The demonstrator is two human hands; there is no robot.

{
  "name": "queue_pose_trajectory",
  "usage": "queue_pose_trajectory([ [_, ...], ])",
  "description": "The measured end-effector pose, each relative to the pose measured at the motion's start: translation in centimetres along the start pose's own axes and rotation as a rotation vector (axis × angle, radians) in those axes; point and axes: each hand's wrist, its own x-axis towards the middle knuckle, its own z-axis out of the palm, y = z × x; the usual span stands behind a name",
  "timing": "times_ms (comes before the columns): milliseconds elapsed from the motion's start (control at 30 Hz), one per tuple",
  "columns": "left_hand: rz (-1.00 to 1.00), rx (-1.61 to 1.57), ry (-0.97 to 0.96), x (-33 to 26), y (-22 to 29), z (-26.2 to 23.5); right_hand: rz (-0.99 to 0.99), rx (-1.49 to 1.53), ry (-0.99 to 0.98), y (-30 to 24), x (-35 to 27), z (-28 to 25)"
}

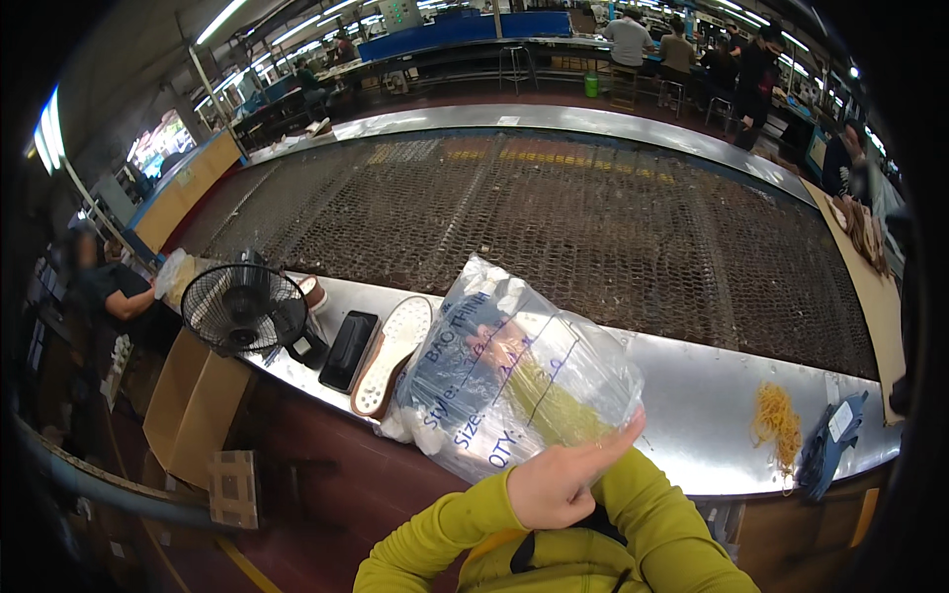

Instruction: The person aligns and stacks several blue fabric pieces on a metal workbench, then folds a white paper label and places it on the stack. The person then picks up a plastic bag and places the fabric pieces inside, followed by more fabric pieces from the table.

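One clear plastic bag with blue hand-lettering (pixel 514 371), stuffed with white and pale pieces, held up over the near edge of the brushed steel bench (pixel 692 395); only one hand visible on it, fingers (pixel 603 445) curled at the bag's lower right corner, index finger extended along the plastic; from the crossing yellow-green sleeves (pixel 652 514) this reads as the left hand (pixel 559 484), though the sleeves overlap and it is hard to be sure; the other hand is hidden behind the bag, grip cannot be told. Just left of the bag, a white-soled shoe with a brown rim (pixel 390 356) lies sole up on the bench; beside that a flat black rectangular case (pixel 348 349); further left a small black wire-cage fan (pixel 244 308). To the right on the bench, a tangle of yellow thread (pixel 776 420) and a blue cloth with a white tag (pixel 830 445). Behind the bench, a wide dark mesh conveyor bed (pixel 593 217). Below left, brown cardboard boxes (pixel 193 405); a seated person (pixel 114 292) at far left; more people at distant benches.
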Motion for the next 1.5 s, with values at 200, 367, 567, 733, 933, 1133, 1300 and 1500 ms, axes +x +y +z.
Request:
queue_pose_trajectory([
  [200, -0.059, 0.078, 0.047, 0.8, -1.0, 0.4, 0.132, -0.206, 0.08, 1.2, 4.4, 0.5],
  [367, -0.052, 0.077, 0.067, 1.4, -0.6, 0.4, 0.19, -0.317, 0.134, 2.1, 6.9, 0.1],
  [567, -0.108, 0.323, 0.221, 3.1, -1.5, 1.2, 0.221, -0.411, 0.14, 2.5, 7.7, -1.0],
  [733, -0.174, 0.443, 0.327, 4.0, -3.9, 3.0, 0.233, -0.575, 0.056, 0.4, 6.0, -2.7],
  [933, -0.16, 0.768, 0.369, 3.3, -9.1, 5.5, -0.082, -1.038, -0.018, -12.8, -11.2, -10.1],
  [1133, -0.515, 1.021, 0.125, 0.6, -15.6, 2.4, -0.22, -1.374, 1.19, -32.7, -29.0, -20.2],
  [1300, -0.436, 1.227, 0.165, -2.1, -17.8, -1.7, 0.4, -1.275, 1.957, -38.9, -37.3, -27.9],
  [1500, -0.364, 1.383, 0.06, -3.5, -18.9, -3.2, 0.542, -1.199, 2.059, -38.4, -35.3, -31.3],
])
